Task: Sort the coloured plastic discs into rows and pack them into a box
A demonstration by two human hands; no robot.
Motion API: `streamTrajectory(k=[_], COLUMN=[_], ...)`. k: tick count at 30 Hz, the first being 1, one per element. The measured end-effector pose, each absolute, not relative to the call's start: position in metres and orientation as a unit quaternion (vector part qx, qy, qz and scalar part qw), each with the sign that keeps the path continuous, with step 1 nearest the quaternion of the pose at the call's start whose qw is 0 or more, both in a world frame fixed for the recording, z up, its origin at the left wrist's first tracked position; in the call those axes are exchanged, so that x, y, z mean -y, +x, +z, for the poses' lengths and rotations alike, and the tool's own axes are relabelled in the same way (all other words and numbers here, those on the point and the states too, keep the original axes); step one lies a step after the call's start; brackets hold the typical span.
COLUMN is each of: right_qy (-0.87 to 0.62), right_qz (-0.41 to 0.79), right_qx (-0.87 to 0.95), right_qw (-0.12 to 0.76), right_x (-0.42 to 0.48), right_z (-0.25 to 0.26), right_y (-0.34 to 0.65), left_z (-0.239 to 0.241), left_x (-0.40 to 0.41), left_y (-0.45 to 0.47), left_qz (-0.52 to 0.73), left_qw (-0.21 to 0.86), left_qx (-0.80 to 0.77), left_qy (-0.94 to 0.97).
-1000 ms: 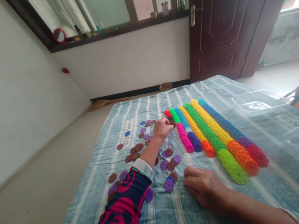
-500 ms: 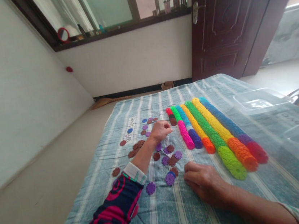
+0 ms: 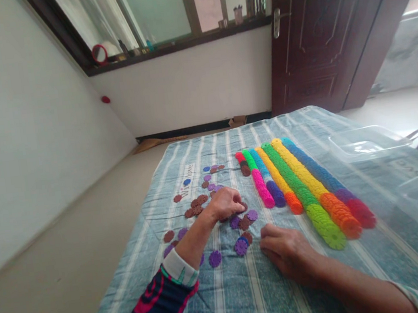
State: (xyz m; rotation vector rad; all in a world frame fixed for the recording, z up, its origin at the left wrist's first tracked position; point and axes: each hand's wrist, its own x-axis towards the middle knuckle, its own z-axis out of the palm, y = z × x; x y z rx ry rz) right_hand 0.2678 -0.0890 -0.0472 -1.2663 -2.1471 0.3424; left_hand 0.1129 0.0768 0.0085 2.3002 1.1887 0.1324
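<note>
L hand [image 3: 225,203] shifted nearer wearer; fingertips almost together at a round brown notched plastic disc [image 3: 244,206] on blue-white striped cloth [image 3: 245,299], grip unclear. R hand [image 3: 287,248] curled, contents hidden. Risk: imprecise pinch could displace nearby round purple plastic disc [image 3: 252,215].

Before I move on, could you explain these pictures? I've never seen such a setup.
There is no machine: a person works bare-handed, filmed by a camera worn on their head, looking forward and down. A blue cloth with white stripes bears scattered brown and purple notched plastic discs and long multicoloured rows of overlapping discs; a clear plastic tub sits at right. The left hand has its fingertips at a round brown disc; whether it is gripped is unclear. The right hand is curled, nothing showing inside.
</note>
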Motion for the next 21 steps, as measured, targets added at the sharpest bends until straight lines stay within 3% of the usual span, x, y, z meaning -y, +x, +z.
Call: streamTrajectory(k=[6,9,14,21], right_qy=[-0.476,-0.476,-0.473,-0.471], right_qz=[0.134,0.136,0.132,0.14], right_qx=[0.812,0.811,0.812,0.811], right_qw=[0.31,0.311,0.315,0.318], right_x=[0.089,0.089,0.089,0.088], right_z=[-0.043,-0.043,-0.044,-0.045], right_y=[0.267,0.267,0.267,0.268], left_z=[0.006,0.006,-0.003,-0.015], left_x=[-0.084,-0.095,-0.126,-0.153], left_y=[0.111,0.119,0.146,0.172], left_qz=[0.105,0.15,0.283,0.284], left_qw=[0.462,0.501,0.437,0.328], left_qx=[-0.432,-0.43,-0.447,-0.479], left_qy=[0.768,0.736,0.728,0.763])
